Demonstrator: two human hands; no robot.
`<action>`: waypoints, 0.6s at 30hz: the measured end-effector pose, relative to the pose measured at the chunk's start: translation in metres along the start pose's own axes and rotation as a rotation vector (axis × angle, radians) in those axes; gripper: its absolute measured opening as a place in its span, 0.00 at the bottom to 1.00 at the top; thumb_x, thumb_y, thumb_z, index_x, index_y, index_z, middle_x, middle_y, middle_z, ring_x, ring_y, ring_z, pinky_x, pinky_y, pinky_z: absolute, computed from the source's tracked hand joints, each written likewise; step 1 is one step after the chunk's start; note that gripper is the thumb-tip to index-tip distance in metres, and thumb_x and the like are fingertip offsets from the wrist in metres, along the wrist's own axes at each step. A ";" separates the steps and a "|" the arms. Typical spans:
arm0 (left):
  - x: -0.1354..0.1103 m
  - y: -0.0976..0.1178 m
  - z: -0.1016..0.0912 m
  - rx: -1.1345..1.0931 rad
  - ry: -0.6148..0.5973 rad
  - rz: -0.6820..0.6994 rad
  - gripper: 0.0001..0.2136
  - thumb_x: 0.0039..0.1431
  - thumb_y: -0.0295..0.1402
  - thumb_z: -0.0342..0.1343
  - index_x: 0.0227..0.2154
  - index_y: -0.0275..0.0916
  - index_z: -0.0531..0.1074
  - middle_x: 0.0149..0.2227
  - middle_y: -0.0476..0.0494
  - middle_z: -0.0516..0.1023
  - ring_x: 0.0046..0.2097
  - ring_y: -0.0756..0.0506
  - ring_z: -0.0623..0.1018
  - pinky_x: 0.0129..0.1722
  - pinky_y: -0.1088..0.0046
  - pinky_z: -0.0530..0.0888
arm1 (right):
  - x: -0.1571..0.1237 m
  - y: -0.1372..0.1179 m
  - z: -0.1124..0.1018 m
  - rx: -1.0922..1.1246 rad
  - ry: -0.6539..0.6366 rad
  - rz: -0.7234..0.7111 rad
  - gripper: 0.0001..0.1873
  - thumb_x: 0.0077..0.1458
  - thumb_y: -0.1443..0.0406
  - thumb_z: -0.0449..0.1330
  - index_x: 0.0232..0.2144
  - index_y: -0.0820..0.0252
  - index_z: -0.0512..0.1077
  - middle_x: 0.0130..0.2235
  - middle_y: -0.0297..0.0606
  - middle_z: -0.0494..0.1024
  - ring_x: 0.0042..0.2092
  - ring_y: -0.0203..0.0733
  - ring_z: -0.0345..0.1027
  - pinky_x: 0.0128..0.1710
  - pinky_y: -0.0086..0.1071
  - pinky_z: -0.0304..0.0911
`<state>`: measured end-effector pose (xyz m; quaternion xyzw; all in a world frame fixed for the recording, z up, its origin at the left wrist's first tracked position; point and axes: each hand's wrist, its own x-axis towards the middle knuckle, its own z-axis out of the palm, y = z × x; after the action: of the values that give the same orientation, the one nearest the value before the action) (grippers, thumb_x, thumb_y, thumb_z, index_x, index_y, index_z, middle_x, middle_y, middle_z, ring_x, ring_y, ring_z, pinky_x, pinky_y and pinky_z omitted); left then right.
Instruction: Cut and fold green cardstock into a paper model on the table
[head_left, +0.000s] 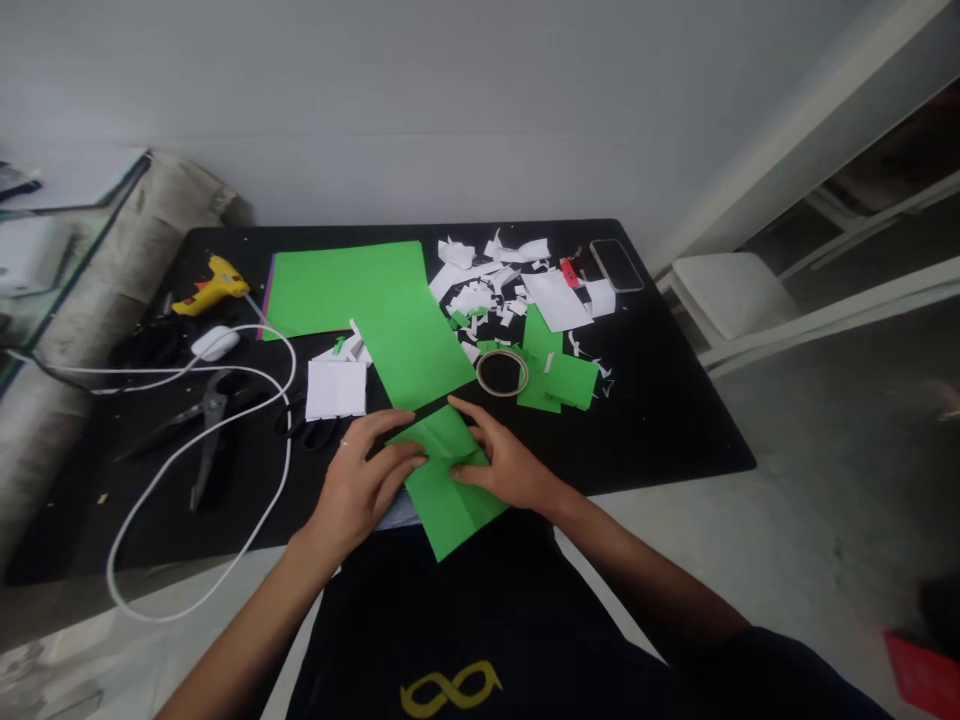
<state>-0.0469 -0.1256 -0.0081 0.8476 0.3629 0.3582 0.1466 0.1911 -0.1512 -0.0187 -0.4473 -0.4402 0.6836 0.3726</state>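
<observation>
A long green paper strip (420, 350) runs from the middle of the black table (675, 420) toward me and hangs over its near edge. My left hand (360, 480) rests on the strip's left side, fingers pressed flat on a fold. My right hand (502, 465) lies on the strip's right side, fingers stretched out and pressing the paper down. Neither hand grips anything; both flatten the green paper near the table's front edge.
A tape roll (502, 373), green offcuts (559, 375) and white paper scraps (487, 285) lie behind my hands. A white folded paper (336, 388), scissors (206, 425), a yellow glue gun (210, 285) with white cable (187, 480), and a phone (616, 264) are also on the table. A white chair (727, 295) stands right.
</observation>
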 end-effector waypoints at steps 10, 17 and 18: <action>0.019 0.010 0.004 -0.149 -0.075 -0.253 0.05 0.71 0.37 0.57 0.42 0.43 0.75 0.42 0.44 0.84 0.42 0.43 0.83 0.44 0.66 0.79 | -0.001 0.001 0.008 -0.170 0.062 -0.014 0.30 0.60 0.67 0.67 0.61 0.51 0.65 0.53 0.43 0.81 0.50 0.49 0.81 0.49 0.45 0.77; 0.022 0.010 -0.003 -0.175 -0.226 -0.134 0.20 0.62 0.23 0.57 0.55 0.44 0.73 0.56 0.38 0.79 0.59 0.37 0.79 0.57 0.54 0.77 | -0.004 0.001 0.012 -0.325 0.145 -0.125 0.34 0.59 0.73 0.60 0.67 0.53 0.63 0.55 0.44 0.82 0.52 0.51 0.80 0.53 0.47 0.76; 0.022 0.010 -0.004 -0.159 -0.225 -0.122 0.21 0.61 0.21 0.55 0.55 0.44 0.74 0.57 0.38 0.79 0.59 0.37 0.78 0.58 0.53 0.77 | -0.005 0.000 0.013 -0.339 0.149 -0.134 0.36 0.59 0.74 0.59 0.68 0.53 0.61 0.56 0.45 0.81 0.52 0.52 0.80 0.52 0.47 0.76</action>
<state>-0.0336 -0.1164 0.0107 0.8445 0.3653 0.2791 0.2746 0.1805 -0.1592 -0.0150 -0.5226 -0.5489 0.5386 0.3680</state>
